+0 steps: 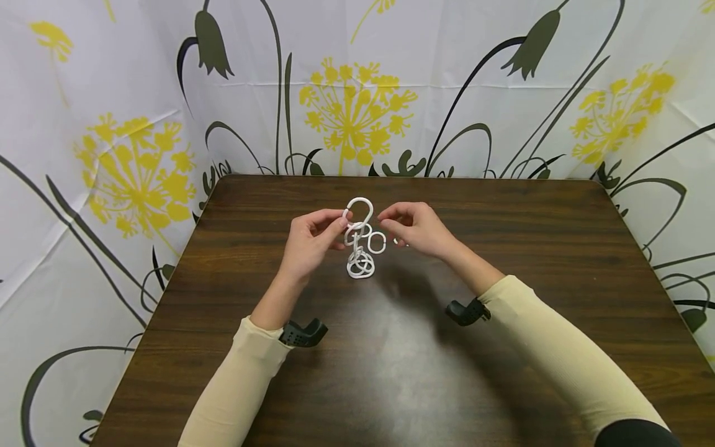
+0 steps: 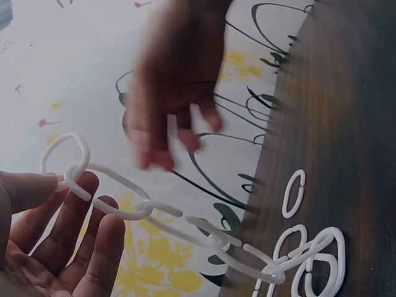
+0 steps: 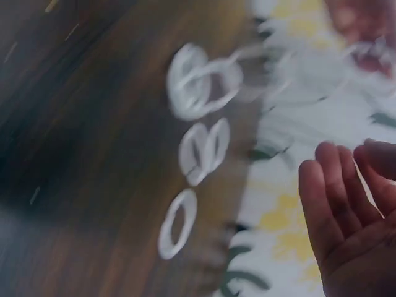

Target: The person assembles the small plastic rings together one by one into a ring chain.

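Note:
A chain of white plastic links (image 2: 147,210) hangs from my left hand (image 1: 310,242), whose thumb and fingers pinch it near its top link. The lower links lie in a small heap (image 1: 360,276) on the table. Just to the right of the chain is my right hand (image 1: 416,230), held above the table with its fingers loosely bent and nothing between them. In the right wrist view, the palm and fingers of that hand look bare, and the chain is blurred.
Near the heap lies a loose white link (image 1: 384,243), and another small white piece (image 1: 396,241) is partly hidden behind the right hand. The dark wooden table (image 1: 391,372) ends at a flowered curtain (image 1: 357,37) at the back.

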`<state>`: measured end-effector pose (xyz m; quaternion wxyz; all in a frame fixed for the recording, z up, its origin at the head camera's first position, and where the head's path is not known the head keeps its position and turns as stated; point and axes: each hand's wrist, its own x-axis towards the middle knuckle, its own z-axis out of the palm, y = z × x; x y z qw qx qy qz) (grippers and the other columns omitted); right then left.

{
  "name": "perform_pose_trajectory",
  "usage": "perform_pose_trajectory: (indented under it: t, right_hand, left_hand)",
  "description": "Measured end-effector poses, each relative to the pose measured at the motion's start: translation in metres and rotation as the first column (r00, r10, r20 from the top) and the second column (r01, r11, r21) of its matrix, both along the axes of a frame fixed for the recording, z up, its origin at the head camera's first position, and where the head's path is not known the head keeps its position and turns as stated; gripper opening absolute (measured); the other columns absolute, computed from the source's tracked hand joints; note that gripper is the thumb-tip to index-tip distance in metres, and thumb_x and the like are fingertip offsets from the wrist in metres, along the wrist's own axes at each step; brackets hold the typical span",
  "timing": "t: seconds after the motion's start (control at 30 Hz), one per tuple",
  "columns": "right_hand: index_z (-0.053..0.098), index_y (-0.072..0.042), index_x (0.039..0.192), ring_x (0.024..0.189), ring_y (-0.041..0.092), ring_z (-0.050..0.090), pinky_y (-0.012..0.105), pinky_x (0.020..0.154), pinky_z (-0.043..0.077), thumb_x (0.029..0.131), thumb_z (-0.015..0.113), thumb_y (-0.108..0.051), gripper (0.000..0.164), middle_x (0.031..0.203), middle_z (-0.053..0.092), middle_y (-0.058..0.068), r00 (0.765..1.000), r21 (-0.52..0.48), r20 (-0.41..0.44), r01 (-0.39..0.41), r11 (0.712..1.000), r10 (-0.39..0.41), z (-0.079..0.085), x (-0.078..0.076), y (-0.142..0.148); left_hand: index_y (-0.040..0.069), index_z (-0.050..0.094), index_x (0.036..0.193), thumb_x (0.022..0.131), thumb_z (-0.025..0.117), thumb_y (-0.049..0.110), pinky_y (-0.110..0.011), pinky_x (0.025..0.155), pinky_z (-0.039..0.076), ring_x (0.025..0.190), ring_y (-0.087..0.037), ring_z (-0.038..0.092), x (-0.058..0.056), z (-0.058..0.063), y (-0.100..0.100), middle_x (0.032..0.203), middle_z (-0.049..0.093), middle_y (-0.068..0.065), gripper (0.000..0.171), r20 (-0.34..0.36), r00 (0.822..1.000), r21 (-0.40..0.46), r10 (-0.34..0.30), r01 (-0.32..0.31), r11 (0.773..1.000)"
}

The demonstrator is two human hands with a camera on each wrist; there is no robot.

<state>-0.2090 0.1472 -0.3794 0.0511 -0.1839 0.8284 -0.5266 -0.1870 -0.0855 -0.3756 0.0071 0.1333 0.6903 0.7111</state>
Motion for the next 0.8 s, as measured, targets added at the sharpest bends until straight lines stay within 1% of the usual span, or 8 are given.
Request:
perform_pose_trajectory:
  t: [0.1, 0.2, 0.27, 0.37, 0.5, 0.6, 0.7, 0.8]
  right_hand:
    - [0.073, -0.006, 0.104, 0.075, 0.028, 0.066, 0.033, 0.063, 0.054, 0.095, 0.064, -0.012, 0.014, 0.094, 0.071, 0.008, 0.997, 0.199, -0.063, 0.059, 0.978, -0.048, -0.017, -0.008, 0.013]
    - [0.073, -0.008, 0.106, 0.083, 0.021, 0.065, 0.036, 0.072, 0.051, 0.095, 0.063, -0.014, 0.017, 0.096, 0.071, 0.006, 0.990, 0.357, -0.106, 0.122, 0.926, -0.089, -0.032, -0.015, 0.023]
    - [0.073, -0.008, 0.109, 0.086, 0.021, 0.064, 0.040, 0.075, 0.051, 0.095, 0.062, -0.015, 0.019, 0.096, 0.070, 0.005, 0.987, 0.424, -0.117, 0.148, 0.894, -0.108, -0.040, -0.018, 0.028]
    - [0.071, -0.008, 0.115, 0.089, 0.021, 0.064, 0.042, 0.078, 0.051, 0.094, 0.063, -0.016, 0.024, 0.100, 0.067, 0.005, 0.984, 0.498, -0.145, 0.164, 0.851, -0.104, -0.052, -0.024, 0.032]
    - [0.065, -0.009, 0.127, 0.096, 0.022, 0.062, 0.044, 0.082, 0.051, 0.096, 0.062, -0.017, 0.033, 0.111, 0.062, 0.007, 0.983, 0.591, -0.172, 0.149, 0.793, -0.056, -0.067, -0.029, 0.034]
    - [0.063, -0.009, 0.131, 0.099, 0.025, 0.060, 0.046, 0.084, 0.051, 0.097, 0.061, -0.019, 0.036, 0.114, 0.060, 0.009, 0.983, 0.641, -0.178, 0.144, 0.754, -0.036, -0.077, -0.031, 0.034]
    - [0.065, -0.010, 0.129, 0.100, 0.027, 0.058, 0.047, 0.083, 0.051, 0.096, 0.063, -0.021, 0.034, 0.111, 0.060, 0.009, 0.981, 0.667, -0.187, 0.164, 0.727, -0.049, -0.083, -0.032, 0.034]
    - [0.071, -0.012, 0.120, 0.096, 0.026, 0.058, 0.045, 0.078, 0.052, 0.094, 0.066, -0.021, 0.027, 0.104, 0.059, 0.006, 0.975, 0.665, -0.207, 0.199, 0.720, -0.078, -0.087, -0.033, 0.033]
  left_hand:
    - [-0.009, 0.068, 0.112, 0.094, 0.066, 0.007, -0.027, 0.060, 0.058, 0.078, -0.013, 0.065, 0.000, -0.001, 0.000, 0.098, 0.073, -0.002, 0.023, -0.003, 1.000, -0.006, 0.002, -0.003, 1.000]
    - [-0.009, 0.068, 0.112, 0.094, 0.066, 0.006, -0.027, 0.059, 0.058, 0.078, -0.013, 0.066, 0.001, 0.000, 0.000, 0.098, 0.073, -0.002, 0.023, -0.006, 1.000, -0.007, 0.001, -0.001, 1.000]
    - [-0.009, 0.067, 0.111, 0.094, 0.066, 0.006, -0.027, 0.059, 0.058, 0.078, -0.013, 0.066, 0.001, 0.000, 0.001, 0.097, 0.073, -0.001, 0.023, -0.006, 1.000, -0.004, -0.007, 0.007, 1.000]
    - [-0.011, 0.067, 0.111, 0.094, 0.066, 0.005, -0.027, 0.059, 0.058, 0.078, -0.013, 0.066, 0.001, -0.001, 0.002, 0.094, 0.072, 0.000, 0.023, -0.004, 1.000, -0.002, -0.018, 0.018, 1.000]
    - [-0.011, 0.067, 0.111, 0.093, 0.066, 0.004, -0.026, 0.058, 0.057, 0.076, -0.013, 0.065, 0.001, -0.001, 0.002, 0.091, 0.072, 0.000, 0.023, -0.001, 1.000, -0.006, -0.019, 0.019, 1.000]
    - [-0.011, 0.067, 0.110, 0.094, 0.065, 0.003, -0.027, 0.058, 0.058, 0.076, -0.016, 0.066, 0.001, -0.001, 0.002, 0.090, 0.072, 0.001, 0.021, 0.001, 1.000, -0.009, -0.018, 0.018, 1.000]
    - [-0.012, 0.067, 0.110, 0.094, 0.064, 0.001, -0.028, 0.058, 0.058, 0.076, -0.016, 0.066, 0.001, -0.001, 0.002, 0.089, 0.071, 0.001, 0.021, 0.000, 1.000, -0.013, -0.023, 0.023, 1.000]
    - [-0.013, 0.065, 0.111, 0.094, 0.063, 0.000, -0.027, 0.058, 0.058, 0.075, -0.014, 0.066, 0.000, -0.001, 0.002, 0.089, 0.071, -0.002, 0.022, -0.002, 1.000, -0.018, -0.029, 0.029, 0.999]
